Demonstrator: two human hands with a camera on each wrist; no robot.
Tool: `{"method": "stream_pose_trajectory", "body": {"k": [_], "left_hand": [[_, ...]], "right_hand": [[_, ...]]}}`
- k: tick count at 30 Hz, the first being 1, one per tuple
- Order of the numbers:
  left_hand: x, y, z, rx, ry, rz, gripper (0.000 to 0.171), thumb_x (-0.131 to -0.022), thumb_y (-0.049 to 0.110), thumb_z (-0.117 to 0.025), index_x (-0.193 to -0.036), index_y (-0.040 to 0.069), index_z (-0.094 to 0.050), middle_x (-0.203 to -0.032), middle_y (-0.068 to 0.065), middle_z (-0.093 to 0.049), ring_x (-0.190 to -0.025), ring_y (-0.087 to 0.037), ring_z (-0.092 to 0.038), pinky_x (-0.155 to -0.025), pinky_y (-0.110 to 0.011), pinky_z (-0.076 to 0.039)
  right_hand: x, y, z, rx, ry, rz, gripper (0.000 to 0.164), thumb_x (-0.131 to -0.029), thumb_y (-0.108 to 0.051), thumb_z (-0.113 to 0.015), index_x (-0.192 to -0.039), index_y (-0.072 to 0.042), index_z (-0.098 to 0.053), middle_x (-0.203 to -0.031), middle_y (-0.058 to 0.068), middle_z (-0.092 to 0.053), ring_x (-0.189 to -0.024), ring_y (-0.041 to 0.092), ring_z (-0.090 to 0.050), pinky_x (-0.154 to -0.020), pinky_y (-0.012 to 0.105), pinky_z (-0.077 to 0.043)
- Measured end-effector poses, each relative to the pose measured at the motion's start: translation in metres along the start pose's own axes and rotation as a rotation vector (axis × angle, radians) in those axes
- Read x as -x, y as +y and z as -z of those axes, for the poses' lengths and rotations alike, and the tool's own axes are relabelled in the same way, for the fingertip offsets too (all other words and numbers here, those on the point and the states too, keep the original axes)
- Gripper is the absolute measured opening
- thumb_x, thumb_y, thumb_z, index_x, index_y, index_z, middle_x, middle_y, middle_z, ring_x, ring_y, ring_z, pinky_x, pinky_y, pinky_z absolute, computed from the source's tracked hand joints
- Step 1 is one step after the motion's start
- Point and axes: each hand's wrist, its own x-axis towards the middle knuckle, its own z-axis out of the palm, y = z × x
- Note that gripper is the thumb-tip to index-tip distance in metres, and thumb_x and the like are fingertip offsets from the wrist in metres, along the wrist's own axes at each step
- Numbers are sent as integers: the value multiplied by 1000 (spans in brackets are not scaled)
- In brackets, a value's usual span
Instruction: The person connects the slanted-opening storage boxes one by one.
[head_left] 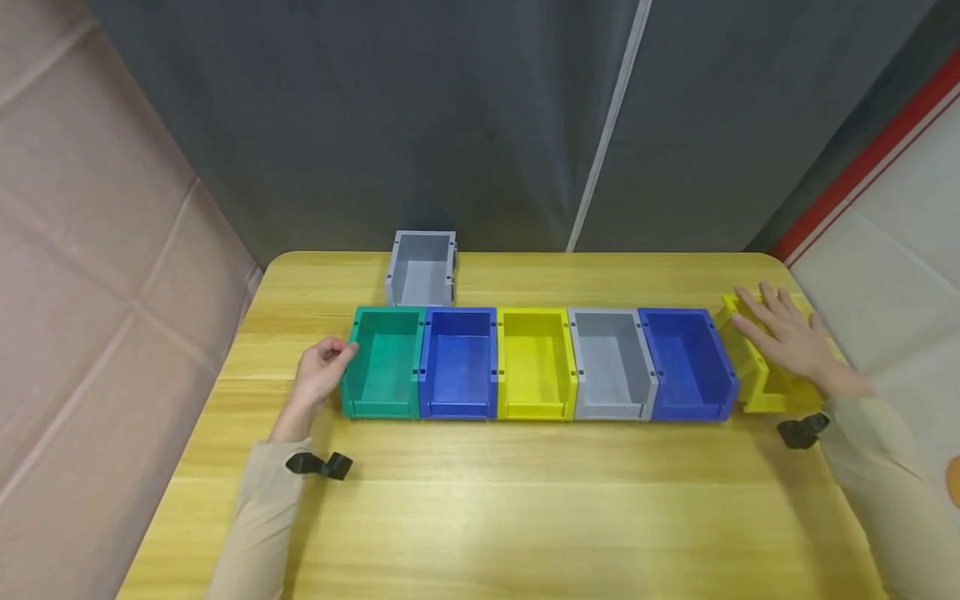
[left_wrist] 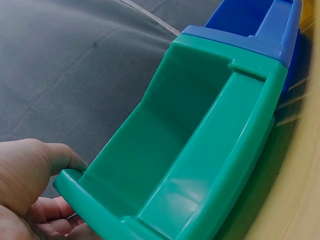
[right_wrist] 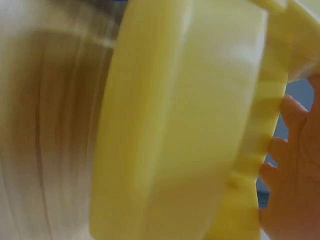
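Resting on one yellow open-fronted plastic bin point(head_left: 776, 387), row's right end: my right hand point(head_left: 793, 340), fingers spread apart. Pinching one green open-fronted plastic bin point(head_left: 384, 367), row's left end, between thumb and fingers: my left hand point(head_left: 318, 372). Likewise plastic, set between: first blue bin point(head_left: 459, 367), second yellow bin point(head_left: 536, 367), first grey bin point(head_left: 609, 367), second blue bin point(head_left: 684, 367). Behind: second grey bin point(head_left: 422, 275). Beneath all: pale wood-grain table point(head_left: 525, 508).

The surface point(head_left: 487, 517) shows pale wood grain under a smooth, faintly reflective finish. The green bin point(head_left: 384, 367), toward its left edge, looks like smooth plastic with a glossy sheen, and the yellow bin point(head_left: 780, 400) by its right edge is likewise smooth, shiny plastic. Beyond the far edge hangs a curtain point(head_left: 390, 117) of matt, dark grey cloth; the sleeves point(head_left: 264, 508) are matt, creased cloth.
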Motion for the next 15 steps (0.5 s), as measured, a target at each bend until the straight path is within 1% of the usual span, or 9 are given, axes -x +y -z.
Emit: {"method": "stream_pose_trajectory", "body": {"k": [6, 11, 15], "left_hand": [[0, 0, -1, 5, -2, 5, 30, -96, 26, -53, -100, -4, -54, -91, -7, -53, -80, -15, -47, -65, -20, -41], [1, 1, -1, 3, -2, 0, 31, -95, 27, -54, -100, -4, -55, -91, -8, -54, -80, -15, -48, -66, -21, -42], [1, 2, -1, -1, 2, 10, 31, -96, 27, -54, -100, -3, -55, -92, -8, -55, -82, -16, -48, -68, -22, -41]], "right_hand": [[0, 0, -3, -1, 5, 12, 57, -102, -38, -28, -151, -23, -1, -151, 20, 15, -135, 41, 21, -92, 72, 16], [2, 1, -3, -27, -7, 9, 57, -102, -37, -27, -151, -23, -1, -151, 18, 17, -133, 42, 23, -91, 70, 21], [1, 0, -2, -34, -26, 5, 57, -102, -37, -27, -151, -23, -2, -151, 18, 18, -132, 44, 23, -90, 69, 23]]}}
